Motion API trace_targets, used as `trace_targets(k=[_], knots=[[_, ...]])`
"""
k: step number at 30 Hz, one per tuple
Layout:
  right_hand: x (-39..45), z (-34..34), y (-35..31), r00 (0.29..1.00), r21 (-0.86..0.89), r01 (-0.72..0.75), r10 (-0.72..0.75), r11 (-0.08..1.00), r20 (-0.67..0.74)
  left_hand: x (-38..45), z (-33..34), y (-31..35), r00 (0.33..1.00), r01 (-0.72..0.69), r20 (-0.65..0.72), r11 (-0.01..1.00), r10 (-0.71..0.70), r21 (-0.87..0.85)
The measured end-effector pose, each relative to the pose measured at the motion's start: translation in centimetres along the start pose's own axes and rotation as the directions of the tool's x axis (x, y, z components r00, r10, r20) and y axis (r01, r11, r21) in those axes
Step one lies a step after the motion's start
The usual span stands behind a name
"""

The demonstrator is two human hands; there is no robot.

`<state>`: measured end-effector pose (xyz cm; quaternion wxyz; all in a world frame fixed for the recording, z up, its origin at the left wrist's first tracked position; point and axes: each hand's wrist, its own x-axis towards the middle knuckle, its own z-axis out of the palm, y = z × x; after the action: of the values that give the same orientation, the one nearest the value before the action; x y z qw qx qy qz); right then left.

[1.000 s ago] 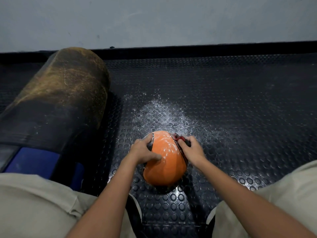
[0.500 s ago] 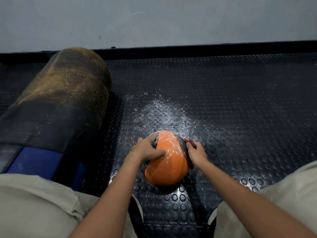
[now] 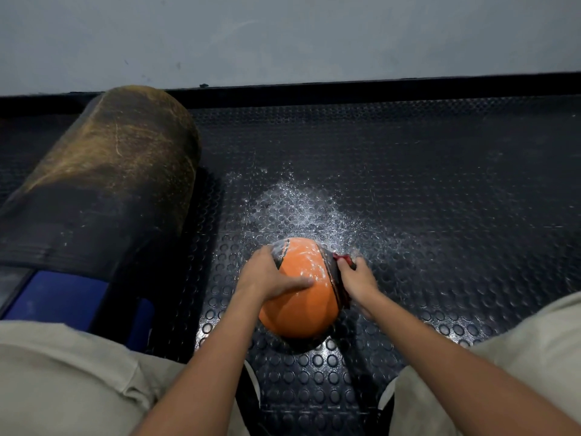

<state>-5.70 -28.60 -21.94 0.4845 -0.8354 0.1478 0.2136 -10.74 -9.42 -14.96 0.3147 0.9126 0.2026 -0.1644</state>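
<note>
An orange ball (image 3: 298, 306) with black stripes and white wet streaks sits on the black studded rubber mat (image 3: 440, 199) between my legs. My left hand (image 3: 270, 276) lies over its upper left side, thumb stretched across the orange surface and fingers wrapped round the far side. My right hand (image 3: 358, 281) is against the ball's right side and grips a small red thing (image 3: 344, 259), of which only a tip shows past the fingers.
A large dark cylindrical bag (image 3: 100, 184) with a worn brown end lies on the left, with a blue pad (image 3: 56, 297) under it. White splashes (image 3: 298, 209) cover the mat beyond the ball. A grey wall (image 3: 283, 36) stands behind. My knees fill the lower corners.
My right hand with the red thing has slid down the ball's right side, from near its top toward its lower flank. My left hand keeps its hold; the ball barely shifts.
</note>
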Motion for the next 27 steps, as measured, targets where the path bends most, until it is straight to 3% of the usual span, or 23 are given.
trace_targets(k=[6,9,12,18,21,25,27], knots=[[0.0,0.4,-1.9,0.974,-0.060,0.227,-0.228,0.972,-0.007,0.6,-0.3,-0.3,0.996,0.075,0.048,0.997,-0.076,0.030],[0.3,0.1,-0.3,0.993,-0.043,0.114,-0.114,0.993,-0.010,0.6,-0.3,-0.1,0.985,0.156,0.083,0.988,-0.154,-0.009],[0.2,0.0,0.3,1.000,0.037,-0.003,0.003,0.999,0.012,0.9,-0.1,-0.6,0.988,0.126,0.099,0.991,-0.122,-0.037],[-0.7,0.2,-3.5,0.964,-0.082,0.268,-0.267,0.960,0.019,0.9,-0.5,-1.7,0.993,0.101,0.070,0.985,-0.092,-0.138],[-0.4,0.2,-2.3,0.978,-0.101,0.209,-0.210,0.973,-0.002,0.7,-0.5,-1.7,0.991,0.127,0.054,0.982,-0.121,-0.138],[-0.2,0.2,-0.3,1.000,-0.057,-0.007,0.006,0.998,-0.015,0.6,-0.5,-1.7,0.990,0.113,0.098,0.983,-0.099,-0.147],[-0.5,0.3,-1.0,0.998,-0.075,0.051,-0.053,0.996,-0.025,0.6,-0.7,-1.7,0.988,0.110,0.119,0.985,-0.094,-0.130]])
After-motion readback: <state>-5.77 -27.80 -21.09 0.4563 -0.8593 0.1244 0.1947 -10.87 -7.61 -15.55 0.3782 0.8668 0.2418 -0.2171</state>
